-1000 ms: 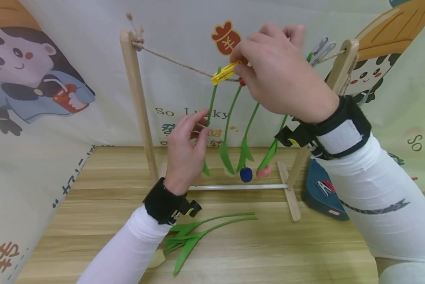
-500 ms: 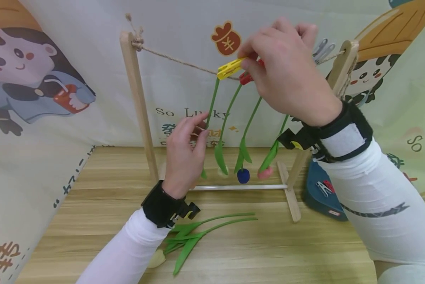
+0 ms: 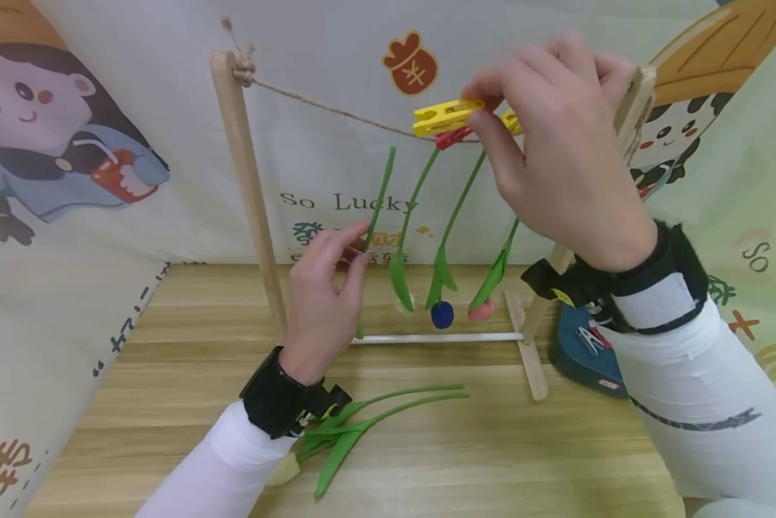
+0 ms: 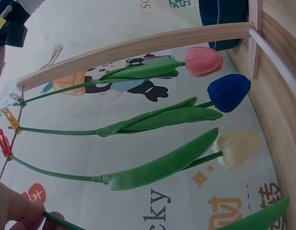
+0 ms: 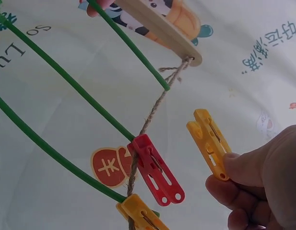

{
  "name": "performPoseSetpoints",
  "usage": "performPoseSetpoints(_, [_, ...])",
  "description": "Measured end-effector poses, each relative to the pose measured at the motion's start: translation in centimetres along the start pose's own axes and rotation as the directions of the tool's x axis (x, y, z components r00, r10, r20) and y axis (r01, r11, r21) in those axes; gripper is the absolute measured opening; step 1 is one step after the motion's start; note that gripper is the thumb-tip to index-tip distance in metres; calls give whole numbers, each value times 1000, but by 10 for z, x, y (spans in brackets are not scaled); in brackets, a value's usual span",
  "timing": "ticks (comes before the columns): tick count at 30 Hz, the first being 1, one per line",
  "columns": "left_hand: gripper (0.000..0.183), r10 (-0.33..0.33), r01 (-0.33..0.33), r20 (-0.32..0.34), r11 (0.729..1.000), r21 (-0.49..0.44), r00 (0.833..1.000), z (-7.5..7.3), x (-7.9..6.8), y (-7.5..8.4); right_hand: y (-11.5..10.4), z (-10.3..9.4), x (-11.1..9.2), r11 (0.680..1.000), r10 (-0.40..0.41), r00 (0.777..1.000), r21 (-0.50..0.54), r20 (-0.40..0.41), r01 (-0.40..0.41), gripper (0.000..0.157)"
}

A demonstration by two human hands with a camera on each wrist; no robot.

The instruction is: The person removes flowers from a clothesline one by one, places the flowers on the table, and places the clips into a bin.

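Currently, blue bin (image 3: 574,365) w/ pegs (image 3: 587,341) sits R; my R hand (image 3: 559,155) pinches yellow peg (image 3: 441,118), now off stem (image 3: 381,196) my L hand (image 3: 323,291) grips.

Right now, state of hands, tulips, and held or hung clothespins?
Left hand: pinching an unclipped stem
Right hand: pinching a yellow clothespin
That yellow clothespin: off the rope
Red clothespin: clipped
Second yellow clothespin: clipped
Grey clothespin: clipped
White tulip: hanging
Blue tulip: hanging
Pink tulip: hanging
Table tulips: lying

Pale printed backdrop (image 3: 323,43) with a cartoon figure (image 3: 44,104) at left, a second figure (image 3: 678,135) at right, a red pouch (image 3: 410,65) between them and "So Lucky" lettering (image 3: 355,202); wood-grain table (image 3: 524,460) below.
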State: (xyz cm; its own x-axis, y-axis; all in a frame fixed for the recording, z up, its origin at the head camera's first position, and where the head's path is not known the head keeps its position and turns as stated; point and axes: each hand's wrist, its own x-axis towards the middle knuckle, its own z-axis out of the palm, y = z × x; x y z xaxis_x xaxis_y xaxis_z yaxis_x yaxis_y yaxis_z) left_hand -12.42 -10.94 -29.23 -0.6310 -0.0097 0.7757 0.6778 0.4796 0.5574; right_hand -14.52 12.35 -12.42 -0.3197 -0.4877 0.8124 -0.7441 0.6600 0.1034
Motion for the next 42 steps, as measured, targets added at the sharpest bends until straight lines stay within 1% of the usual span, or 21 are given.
performPoseSetpoints(3, [39, 12, -13, 18, 1000, 27, 1000, -4, -6, 2, -4, -3, -12, 1000, 1, 999, 28, -49, 1, 22])
performPoseSetpoints(5, [39, 25, -26, 30, 999, 41, 999, -6, -11, 3, -5, -4, -21, 999, 8, 998, 48, -68, -5, 21])
performPoseSetpoints(8, [39, 50, -54, 51, 996, 71, 997, -8, -19, 5, -7, -7, -36, 998, 17, 997, 61, -77, -12, 23])
performPoseSetpoints(12, [37, 83, -93, 83, 989, 117, 993, -8, -30, 6, -9, -11, -57, 996, 46, 996, 82, -75, -40, 29])
performPoseSetpoints(16, [36, 103, -121, 137, 985, 127, 985, -4, -44, 6, -11, -16, -78, 987, 118, 989, 123, -88, -107, 35])
performPoseSetpoints(20, [35, 125, -154, 207, 979, 131, 970, 1, -57, 5, -8, -22, -100, 969, 220, 969, 135, -112, -205, 42])
performPoseSetpoints(22, [37, 139, -177, 252, 975, 134, 958, 4, -64, 4, -3, -26, -112, 958, 272, 955, 126, -118, -258, 44])
performPoseSetpoints(25, [41, 162, -224, 336, 963, 153, 928, 8, -74, 1, 8, -32, -131, 938, 343, 932, 92, -120, -334, 48])
performPoseSetpoints(29, [47, 183, -292, 444, 937, 193, 877, 15, -85, -5, 27, -37, -159, 903, 428, 896, 19, -122, -429, 46])
performPoseSetpoints(32, [49, 183, -328, 512, 921, 209, 839, 20, -93, -9, 42, -36, -180, 868, 489, 864, -31, -123, -495, 39])
performPoseSetpoints(33, [48, 178, -335, 536, 919, 210, 825, 21, -95, -10, 47, -35, -186, 853, 514, 850, -43, -114, -521, 37])
performPoseSetpoints(35, [46, 173, -351, 573, 911, 215, 801, 24, -99, -13, 57, -34, -199, 798, 596, 800, -67, -66, -599, 35])
performPoseSetpoints(36, [45, 166, -354, 590, 910, 217, 790, 26, -101, -15, 62, -33, -205, 763, 641, 767, -87, -29, -641, 35])
performPoseSetpoints(37, [44, 160, -357, 607, 908, 219, 778, 27, -103, -16, 67, -32, -211, 723, 687, 726, -113, 23, -681, 36])
performPoseSetpoints(39, [43, 152, -368, 634, 903, 223, 758, 29, -108, -19, 78, -28, -224, 651, 758, 639, -184, 126, -736, 39])
performPoseSetpoints(40, [42, 150, -373, 646, 901, 224, 749, 31, -110, -21, 84, -26, -231, 622, 783, 595, -223, 180, -751, 40])
performPoseSetpoints(41, [41, 146, -377, 658, 899, 224, 739, 32, -112, -23, 90, -23, -238, 609, 792, 565, -251, 230, -752, 41])
performPoseSetpoints(42, [40, 145, -384, 669, 896, 224, 729, 33, -115, -24, 96, -21, -245, 605, 794, 542, -273, 274, -748, 41])
